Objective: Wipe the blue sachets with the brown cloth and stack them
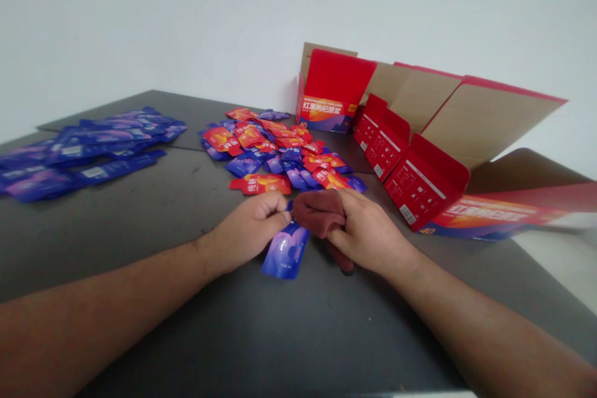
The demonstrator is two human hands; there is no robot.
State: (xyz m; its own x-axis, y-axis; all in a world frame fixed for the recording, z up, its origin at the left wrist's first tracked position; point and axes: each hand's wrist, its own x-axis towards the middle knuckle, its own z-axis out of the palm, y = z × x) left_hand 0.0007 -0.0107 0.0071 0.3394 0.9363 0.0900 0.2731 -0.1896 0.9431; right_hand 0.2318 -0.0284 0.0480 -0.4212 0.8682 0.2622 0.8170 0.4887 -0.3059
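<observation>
Pinching blue pouch [285, 253], left hand [249, 225], brown cloth [318, 212], right hand [370, 233], open boxes [336, 82] nearby

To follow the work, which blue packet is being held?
The packet pinched by the left hand, beside the brown cloth; the others lie heaped.

Bare tabletop [224, 336] nearest — boxes [426, 180] block right.
</observation>
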